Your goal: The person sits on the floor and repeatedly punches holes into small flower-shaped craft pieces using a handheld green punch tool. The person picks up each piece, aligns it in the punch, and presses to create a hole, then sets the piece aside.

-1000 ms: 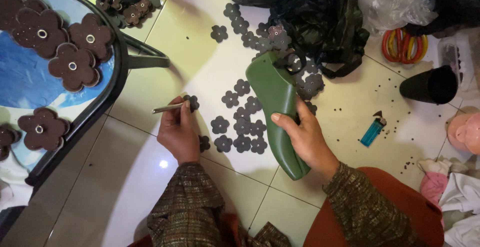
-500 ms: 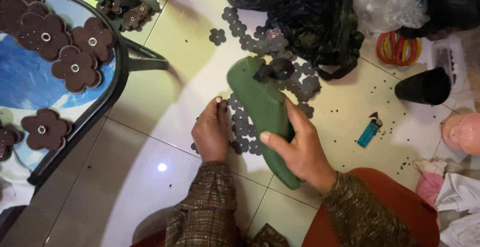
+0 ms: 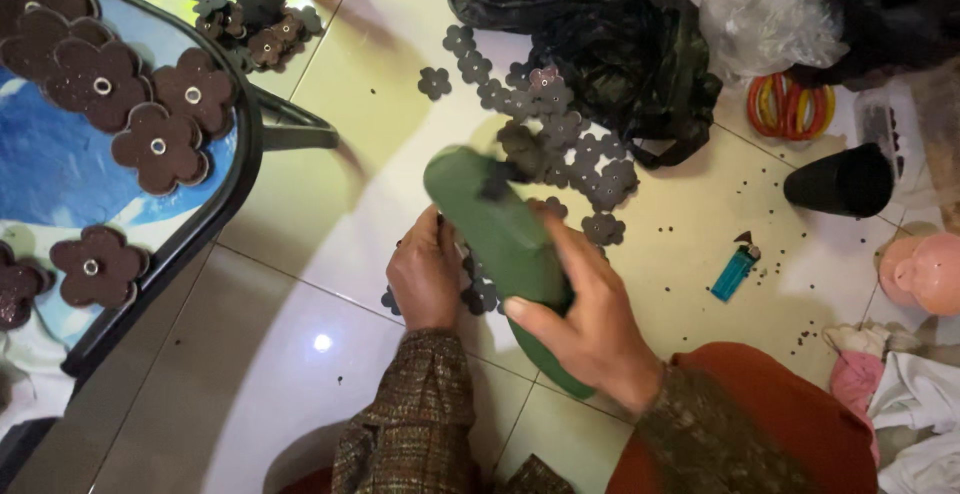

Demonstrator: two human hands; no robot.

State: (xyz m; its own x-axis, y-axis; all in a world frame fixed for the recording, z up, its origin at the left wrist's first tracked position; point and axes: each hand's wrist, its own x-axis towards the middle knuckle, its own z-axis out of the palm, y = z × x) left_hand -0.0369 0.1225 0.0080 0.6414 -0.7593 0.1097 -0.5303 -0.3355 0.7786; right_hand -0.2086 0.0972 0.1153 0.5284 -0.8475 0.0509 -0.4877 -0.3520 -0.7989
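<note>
My right hand (image 3: pixel 590 319) grips a long green hand tool (image 3: pixel 495 229), blurred with motion and tilted over the floor. My left hand (image 3: pixel 425 274) rests palm down on the tiled floor right beside it, fingers curled over small grey flower-shaped cutouts (image 3: pixel 480 294). What lies under its fingers is hidden. More of the same grey flower cutouts (image 3: pixel 560 134) are scattered beyond the tool toward a black plastic bag (image 3: pixel 600 34).
A blue tray table (image 3: pixel 120 194) with brown flower pieces (image 3: pixel 160 144) stands at left. A pile of dark flowers (image 3: pixel 250 4) lies at top. A blue lighter (image 3: pixel 735 272), black cup (image 3: pixel 840 182), coloured rings (image 3: pixel 790 109) and pink object (image 3: pixel 925 274) lie at right.
My left hand dropped the thin stick it held and moved right onto the cutouts. The green tool swung left and tilted, its head now over my left hand.
</note>
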